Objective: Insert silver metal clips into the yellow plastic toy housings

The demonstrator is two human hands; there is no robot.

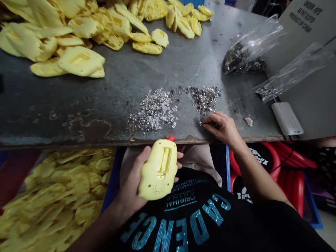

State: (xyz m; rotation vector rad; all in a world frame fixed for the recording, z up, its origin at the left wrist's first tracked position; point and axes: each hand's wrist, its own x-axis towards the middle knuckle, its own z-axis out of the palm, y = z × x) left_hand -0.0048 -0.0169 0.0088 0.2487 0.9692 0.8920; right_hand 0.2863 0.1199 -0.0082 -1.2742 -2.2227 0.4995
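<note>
My left hand [133,180] is wrapped round a yellow plastic toy casing [154,182], held in front of my body below the table edge. The casing has an open battery compartment, screw holes and a cluster of small speaker holes; a red part sticks out at its top. At the table's front, my right hand [223,127] is closed in a pinch, with a small shiny metal piece [201,123] at its fingertips. Just beyond lies a darker heap of small metal pieces [206,98]. To its left spreads a brighter heap of metal pieces [157,108].
Yellow plastic shells [86,26] are piled at the table's back left. Clear bags of metal parts [243,57], a white power bank [287,118] and a large box [309,70] stand at right. More yellow shells [68,196] and red items [291,189] lie below the table.
</note>
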